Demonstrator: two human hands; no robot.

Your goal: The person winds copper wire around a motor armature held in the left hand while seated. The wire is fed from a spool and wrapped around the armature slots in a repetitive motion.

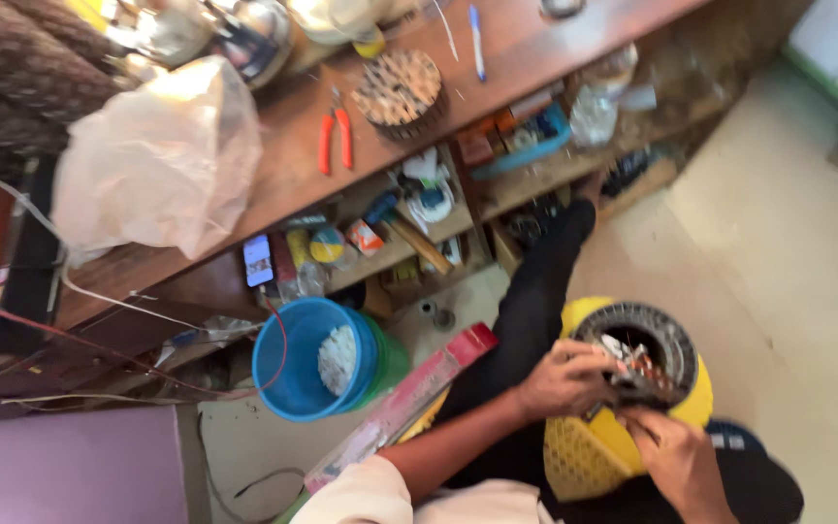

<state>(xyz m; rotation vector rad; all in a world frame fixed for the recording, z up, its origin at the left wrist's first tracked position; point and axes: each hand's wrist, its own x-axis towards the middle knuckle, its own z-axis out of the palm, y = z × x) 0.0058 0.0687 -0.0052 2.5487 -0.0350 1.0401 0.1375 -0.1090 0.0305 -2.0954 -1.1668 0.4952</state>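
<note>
The person is sitting on the floor with a yellow motor [632, 427] resting in the lap, its open end facing up. It is looking like a stout drum: a yellow shell, ribbed and mesh-like on the lower side, ringing a dark circular core with fine slots round the inner edge and a hollow middle. A bundle of reddish and pale wires [632, 364] is spilling out of that hollow. The left hand [566, 378] is lying over the motor's left rim, fingers curled in and pinching at the wires. The right hand [676, 456] is coming in from the motor's lower right, fingers bent toward the same bundle, but blur is hiding whether it is gripping anything, so I cannot tell. One black-trousered leg is stretching away behind the motor toward the shelves. Just left of the motor a long red box [409, 403] is lying slantwise, and beyond that a blue bucket [307, 359] is standing with something white inside. Farther up from the motor, a wooden bench [283, 165] is carrying red-handled pliers [335, 139], a round wound disc [399, 89] and a crumpled plastic bag [157, 160].
</note>
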